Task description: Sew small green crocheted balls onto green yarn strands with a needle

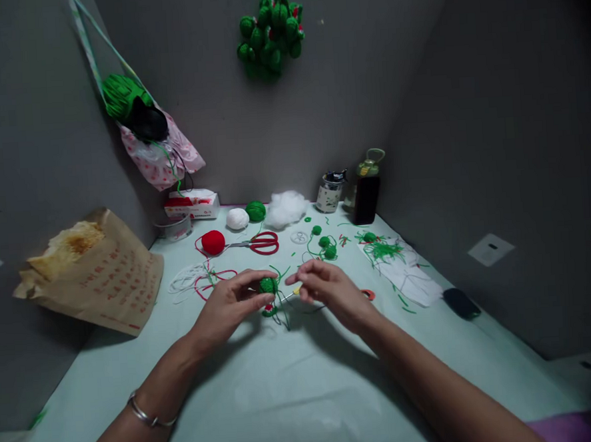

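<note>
Head view. Above the worktop, a green ball is clamped in the left hand, fingers closed; a yellow-handled tool is gripped by the right hand. Illegible red writing is borne by the left-edge paper bag.

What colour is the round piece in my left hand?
Green: the round piece in your left hand, best seen in the head view.
</note>
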The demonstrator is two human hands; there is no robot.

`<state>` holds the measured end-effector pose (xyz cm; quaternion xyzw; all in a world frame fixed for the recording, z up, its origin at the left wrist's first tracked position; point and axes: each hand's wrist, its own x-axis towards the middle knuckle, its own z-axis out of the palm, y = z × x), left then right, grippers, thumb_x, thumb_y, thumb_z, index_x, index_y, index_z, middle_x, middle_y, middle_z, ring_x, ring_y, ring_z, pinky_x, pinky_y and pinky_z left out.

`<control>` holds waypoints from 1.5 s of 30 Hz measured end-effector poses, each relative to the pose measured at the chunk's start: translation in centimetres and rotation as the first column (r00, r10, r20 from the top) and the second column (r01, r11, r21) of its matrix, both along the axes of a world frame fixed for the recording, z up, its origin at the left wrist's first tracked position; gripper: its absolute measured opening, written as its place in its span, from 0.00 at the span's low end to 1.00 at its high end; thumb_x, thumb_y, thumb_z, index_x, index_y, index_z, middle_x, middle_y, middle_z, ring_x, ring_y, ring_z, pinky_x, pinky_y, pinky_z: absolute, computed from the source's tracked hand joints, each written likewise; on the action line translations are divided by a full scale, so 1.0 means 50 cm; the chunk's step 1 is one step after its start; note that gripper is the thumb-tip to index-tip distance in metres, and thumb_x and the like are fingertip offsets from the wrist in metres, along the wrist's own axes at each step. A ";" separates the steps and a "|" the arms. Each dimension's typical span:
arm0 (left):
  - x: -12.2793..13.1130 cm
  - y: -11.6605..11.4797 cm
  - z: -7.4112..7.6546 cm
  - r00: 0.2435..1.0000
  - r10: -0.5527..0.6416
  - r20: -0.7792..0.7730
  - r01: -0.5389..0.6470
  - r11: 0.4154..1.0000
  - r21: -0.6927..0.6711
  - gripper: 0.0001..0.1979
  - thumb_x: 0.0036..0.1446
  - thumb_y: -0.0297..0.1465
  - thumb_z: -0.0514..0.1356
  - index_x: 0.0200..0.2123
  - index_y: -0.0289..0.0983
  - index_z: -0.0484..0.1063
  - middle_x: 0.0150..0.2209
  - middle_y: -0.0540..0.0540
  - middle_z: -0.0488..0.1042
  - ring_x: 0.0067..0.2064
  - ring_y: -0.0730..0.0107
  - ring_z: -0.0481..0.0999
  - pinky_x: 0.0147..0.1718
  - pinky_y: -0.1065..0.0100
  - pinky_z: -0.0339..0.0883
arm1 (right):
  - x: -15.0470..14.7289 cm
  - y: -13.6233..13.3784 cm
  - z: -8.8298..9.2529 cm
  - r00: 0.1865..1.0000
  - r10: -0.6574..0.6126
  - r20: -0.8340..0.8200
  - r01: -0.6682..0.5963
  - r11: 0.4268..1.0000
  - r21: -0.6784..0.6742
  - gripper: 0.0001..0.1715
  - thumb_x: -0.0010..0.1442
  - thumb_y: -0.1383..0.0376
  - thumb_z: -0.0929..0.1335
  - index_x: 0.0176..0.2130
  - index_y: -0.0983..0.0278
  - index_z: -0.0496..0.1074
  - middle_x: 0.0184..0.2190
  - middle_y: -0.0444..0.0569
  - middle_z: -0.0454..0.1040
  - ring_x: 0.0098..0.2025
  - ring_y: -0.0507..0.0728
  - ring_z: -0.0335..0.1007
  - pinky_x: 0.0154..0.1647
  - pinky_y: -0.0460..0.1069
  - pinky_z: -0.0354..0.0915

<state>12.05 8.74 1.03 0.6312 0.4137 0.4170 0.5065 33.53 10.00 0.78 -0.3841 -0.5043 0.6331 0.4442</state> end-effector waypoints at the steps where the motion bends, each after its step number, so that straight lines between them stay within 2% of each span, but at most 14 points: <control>1: -0.001 0.000 0.000 1.000 0.005 0.007 -0.005 1.000 -0.002 0.16 0.52 0.32 0.67 0.47 0.39 0.80 0.45 0.43 0.79 0.42 0.62 0.78 0.41 0.63 0.73 | -0.012 -0.005 -0.014 1.000 0.025 -0.006 -0.025 0.999 -0.033 0.19 0.55 0.56 0.75 0.35 0.66 0.68 0.37 0.50 0.79 0.24 0.46 0.68 0.25 0.43 0.62; 7: -0.005 0.002 -0.003 0.999 0.035 0.008 -0.035 0.999 0.013 0.17 0.53 0.33 0.67 0.47 0.39 0.79 0.43 0.44 0.80 0.42 0.62 0.78 0.42 0.63 0.72 | -0.019 -0.024 -0.023 0.988 0.146 0.051 -0.142 0.987 -0.070 0.20 0.58 0.52 0.73 0.36 0.66 0.69 0.30 0.46 0.77 0.25 0.49 0.72 0.24 0.42 0.62; 11: -0.007 0.004 -0.006 0.999 0.048 -0.019 -0.047 0.998 0.038 0.16 0.54 0.33 0.67 0.48 0.39 0.79 0.44 0.44 0.79 0.42 0.63 0.77 0.41 0.64 0.72 | -0.008 -0.024 0.002 0.994 -0.027 0.102 0.020 0.998 0.068 0.17 0.60 0.54 0.72 0.37 0.67 0.72 0.35 0.49 0.78 0.25 0.47 0.67 0.25 0.43 0.60; 14: -0.005 0.003 -0.008 1.000 0.025 -0.003 -0.025 1.000 0.011 0.17 0.55 0.33 0.67 0.48 0.39 0.79 0.45 0.44 0.79 0.42 0.62 0.78 0.41 0.64 0.72 | -0.004 -0.021 0.014 0.995 -0.092 0.047 0.088 0.993 0.081 0.16 0.58 0.55 0.73 0.37 0.66 0.72 0.37 0.50 0.79 0.23 0.46 0.64 0.22 0.43 0.57; 22: -0.002 0.002 -0.013 0.999 0.015 -0.043 -0.013 0.999 0.047 0.16 0.56 0.34 0.66 0.48 0.39 0.78 0.44 0.44 0.77 0.42 0.63 0.77 0.41 0.64 0.71 | -0.026 -0.030 -0.006 0.997 0.080 -0.010 -0.081 0.996 -0.044 0.22 0.55 0.52 0.75 0.37 0.64 0.67 0.31 0.47 0.78 0.23 0.49 0.71 0.23 0.43 0.61; 24: -0.002 0.003 -0.016 0.999 0.011 -0.052 -0.009 0.998 0.057 0.16 0.56 0.34 0.66 0.48 0.39 0.78 0.44 0.44 0.77 0.42 0.63 0.77 0.42 0.64 0.71 | -0.025 -0.033 -0.010 0.985 0.168 0.029 -0.165 0.983 -0.078 0.22 0.58 0.49 0.72 0.36 0.65 0.67 0.25 0.44 0.74 0.20 0.48 0.66 0.21 0.42 0.57; 29: -0.001 0.004 -0.019 0.998 -0.009 -0.062 0.013 0.998 0.062 0.16 0.57 0.33 0.65 0.49 0.40 0.78 0.47 0.43 0.77 0.43 0.63 0.77 0.43 0.63 0.72 | 0.005 -0.026 0.005 0.942 0.334 -0.018 -0.333 0.929 -0.162 0.21 0.59 0.51 0.72 0.33 0.67 0.70 0.15 0.34 0.50 0.19 0.45 0.39 0.21 0.43 0.40; 31: -0.001 0.005 -0.023 0.997 -0.019 -0.077 0.025 0.997 0.079 0.15 0.58 0.32 0.64 0.49 0.40 0.78 0.46 0.43 0.77 0.41 0.63 0.77 0.42 0.62 0.72 | 0.028 -0.018 0.025 0.958 0.273 -0.088 -0.284 0.947 -0.150 0.20 0.58 0.52 0.72 0.33 0.65 0.69 0.16 0.33 0.45 0.20 0.46 0.34 0.21 0.44 0.39; 34: -0.002 0.008 -0.034 0.988 -0.050 -0.148 0.072 0.987 0.143 0.13 0.58 0.30 0.63 0.46 0.41 0.80 0.45 0.42 0.78 0.43 0.61 0.76 0.43 0.61 0.70 | 0.074 -0.010 0.070 0.990 -0.031 -0.137 0.035 0.999 0.023 0.16 0.58 0.54 0.71 0.31 0.61 0.65 0.17 0.34 0.38 0.21 0.48 0.29 0.21 0.46 0.36; 36: 0.001 0.008 -0.041 0.979 -0.083 -0.184 0.112 0.982 0.153 0.13 0.57 0.29 0.63 0.45 0.42 0.81 0.44 0.42 0.78 0.43 0.60 0.75 0.42 0.61 0.70 | 0.107 -0.012 0.101 0.962 -0.230 -0.150 0.256 0.948 0.189 0.15 0.59 0.55 0.70 0.30 0.59 0.64 0.19 0.36 0.34 0.21 0.50 0.27 0.20 0.47 0.35; 38: 0.005 0.007 -0.046 0.980 -0.113 -0.163 0.131 0.986 0.106 0.13 0.56 0.29 0.64 0.45 0.42 0.81 0.42 0.42 0.78 0.38 0.63 0.74 0.37 0.63 0.69 | 0.136 -0.020 0.124 0.923 -0.358 -0.144 0.386 0.868 0.312 0.15 0.61 0.56 0.69 0.28 0.58 0.63 0.19 0.37 0.33 0.21 0.51 0.25 0.20 0.48 0.35; 40: 0.010 0.006 -0.048 0.988 -0.120 -0.097 0.123 0.992 0.022 0.13 0.56 0.30 0.64 0.45 0.41 0.81 0.39 0.44 0.78 0.34 0.66 0.74 0.34 0.65 0.69 | 0.160 -0.028 0.134 0.905 -0.405 -0.131 0.424 0.828 0.368 0.16 0.62 0.54 0.68 0.27 0.58 0.63 0.19 0.37 0.33 0.21 0.50 0.26 0.19 0.48 0.37; 42: 0.013 0.005 -0.049 0.994 -0.110 -0.012 0.109 0.992 -0.070 0.13 0.55 0.30 0.65 0.45 0.41 0.80 0.34 0.45 0.78 0.33 0.66 0.75 0.34 0.65 0.70 | 0.182 -0.030 0.130 0.930 -0.362 -0.066 0.360 0.858 0.366 0.18 0.60 0.50 0.70 0.27 0.58 0.66 0.16 0.36 0.37 0.19 0.49 0.30 0.19 0.47 0.40; 45: 0.015 0.008 -0.050 0.986 -0.052 0.159 0.084 0.975 -0.207 0.17 0.53 0.31 0.68 0.48 0.40 0.79 0.35 0.46 0.78 0.37 0.64 0.79 0.40 0.62 0.72 | 0.211 -0.012 0.106 0.926 -0.345 0.152 0.280 0.900 0.335 0.19 0.57 0.48 0.72 0.33 0.61 0.74 0.16 0.41 0.60 0.16 0.47 0.44 0.17 0.46 0.41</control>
